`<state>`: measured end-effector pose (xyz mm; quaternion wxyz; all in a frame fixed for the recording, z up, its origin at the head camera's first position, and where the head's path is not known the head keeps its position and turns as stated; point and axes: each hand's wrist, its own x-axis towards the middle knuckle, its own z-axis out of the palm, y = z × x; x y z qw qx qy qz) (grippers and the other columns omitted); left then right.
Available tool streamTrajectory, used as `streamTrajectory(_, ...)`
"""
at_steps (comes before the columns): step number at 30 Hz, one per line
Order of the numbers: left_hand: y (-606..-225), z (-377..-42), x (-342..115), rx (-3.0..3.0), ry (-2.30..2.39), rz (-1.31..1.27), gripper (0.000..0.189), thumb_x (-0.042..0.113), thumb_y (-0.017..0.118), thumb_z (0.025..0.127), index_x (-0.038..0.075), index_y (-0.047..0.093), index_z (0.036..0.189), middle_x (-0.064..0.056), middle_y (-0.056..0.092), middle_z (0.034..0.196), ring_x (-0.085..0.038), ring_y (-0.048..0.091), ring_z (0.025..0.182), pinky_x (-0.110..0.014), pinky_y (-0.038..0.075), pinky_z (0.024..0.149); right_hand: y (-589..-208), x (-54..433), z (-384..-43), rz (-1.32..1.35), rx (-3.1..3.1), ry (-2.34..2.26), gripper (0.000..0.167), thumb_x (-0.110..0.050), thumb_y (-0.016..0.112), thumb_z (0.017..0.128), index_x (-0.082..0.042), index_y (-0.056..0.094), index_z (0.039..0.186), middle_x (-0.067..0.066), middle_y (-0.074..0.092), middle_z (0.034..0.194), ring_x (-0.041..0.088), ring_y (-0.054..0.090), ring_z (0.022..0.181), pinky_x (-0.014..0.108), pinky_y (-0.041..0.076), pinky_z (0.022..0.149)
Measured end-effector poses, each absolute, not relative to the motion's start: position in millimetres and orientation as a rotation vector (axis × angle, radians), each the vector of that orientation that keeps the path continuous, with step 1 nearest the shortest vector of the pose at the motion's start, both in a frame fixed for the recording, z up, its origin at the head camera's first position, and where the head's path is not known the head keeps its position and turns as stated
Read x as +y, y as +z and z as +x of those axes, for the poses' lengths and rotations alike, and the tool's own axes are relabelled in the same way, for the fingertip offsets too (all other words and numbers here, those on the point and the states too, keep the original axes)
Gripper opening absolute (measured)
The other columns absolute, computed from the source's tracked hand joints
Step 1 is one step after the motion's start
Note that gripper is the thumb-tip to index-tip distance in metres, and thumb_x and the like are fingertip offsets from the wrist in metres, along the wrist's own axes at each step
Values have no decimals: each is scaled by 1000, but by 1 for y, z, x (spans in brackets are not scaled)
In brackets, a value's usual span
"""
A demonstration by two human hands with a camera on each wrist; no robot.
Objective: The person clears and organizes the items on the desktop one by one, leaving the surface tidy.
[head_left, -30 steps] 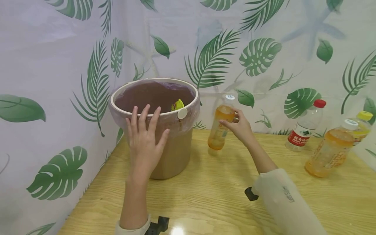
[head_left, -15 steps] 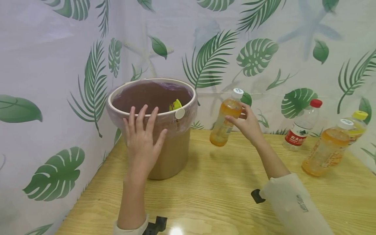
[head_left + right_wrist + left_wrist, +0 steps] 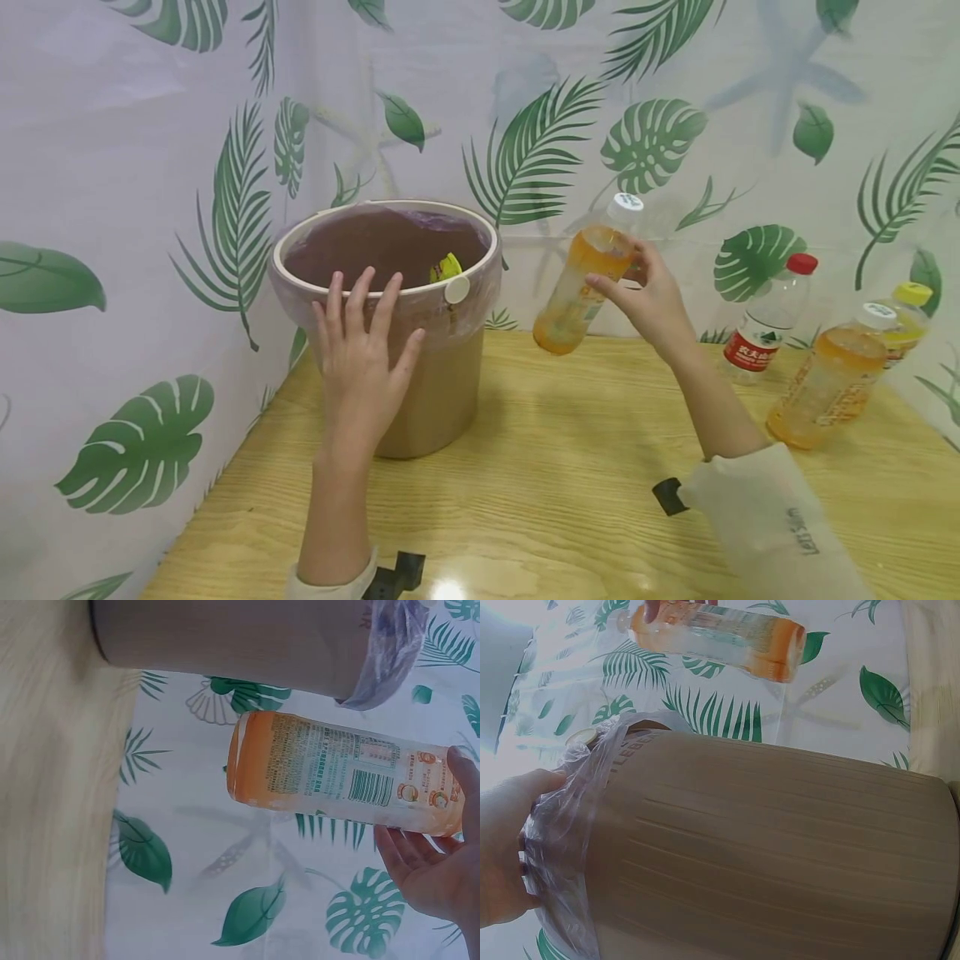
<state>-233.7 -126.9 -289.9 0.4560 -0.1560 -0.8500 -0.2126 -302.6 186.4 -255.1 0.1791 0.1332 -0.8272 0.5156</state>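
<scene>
A brown trash bin (image 3: 442, 392) with a pale rim and a clear plastic liner (image 3: 566, 825) stands upright on the table. My left hand (image 3: 363, 358) rests against the front of its rim, fingers spread and fairly straight. Right of the bin, my right hand (image 3: 656, 304) grips an orange-tinted plastic bottle (image 3: 573, 287) near its upper part, thumb on one side and fingers on the other. The bottle is off the table and tilted, its white cap up and to the right. In the right wrist view, the bottle's label and barcode (image 3: 371, 787) show.
Inside the bin, a yellow wrapper-like item (image 3: 447, 267) shows near the rim. On the right of the wooden table (image 3: 555, 500) stand a red-capped clear bottle (image 3: 757, 337), another orange bottle (image 3: 828, 387) and a yellow-capped bottle (image 3: 907, 321). A leaf-printed sheet (image 3: 555, 75) hangs behind.
My right hand has lifted the orange bottle from the table, moved it up and slightly right, and tilted it more. The left hand stays at the bin's rim.
</scene>
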Motion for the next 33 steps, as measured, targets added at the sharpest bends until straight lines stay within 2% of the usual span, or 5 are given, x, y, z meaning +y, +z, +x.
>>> streamTrajectory(5, -290, -233, -127, -2100, -518, -384, 56, 30, 61, 88, 15, 41, 138, -11, 27, 143, -28, 6, 137, -49, -1, 108, -244, 186, -296, 382, -2319, 1480, 70, -34, 66, 84, -13, 30, 140, 10, 43, 128, 23, 48, 109, 40, 43, 89)
streamTrajectory(13, -289, -232, -127, -2106, -512, -387, 56, 30, 61, 88, 15, 40, 138, -11, 27, 143, -28, 5, 137, -49, -1, 108, -231, 183, -288, 385, -2282, 1519, 66, -30, 67, 84, -13, 32, 138, 8, 44, 129, 20, 46, 110, 41, 42, 91)
streamTrajectory(21, -290, -233, -127, -2095, -509, -389, 56, 31, 61, 87, 15, 41, 137, -11, 28, 143, -29, 6, 137, -49, 0, 108, -222, 181, -280, 378, -2289, 1501, 66, -32, 66, 85, -16, 32, 139, 8, 42, 133, 23, 44, 116, 39, 43, 84)
streamTrajectory(28, -289, -233, -127, -2101, -513, -389, 56, 30, 61, 87, 15, 41, 138, -11, 28, 143, -28, 5, 137, -49, -1, 108, -216, 180, -278, 386, -2252, 1551, 66, -30, 65, 85, -14, 31, 140, 9, 41, 134, 24, 43, 116, 46, 38, 93)
streamTrajectory(33, -288, -232, -127, -2106, -508, -387, 56, 31, 61, 88, 15, 41, 138, -11, 27, 143, -28, 5, 137, -49, -1, 108, -212, 180, -274, 409, -2188, 1670, 65, -26, 66, 86, -16, 31, 140, 8, 41, 135, 21, 47, 110, 43, 36, 97)
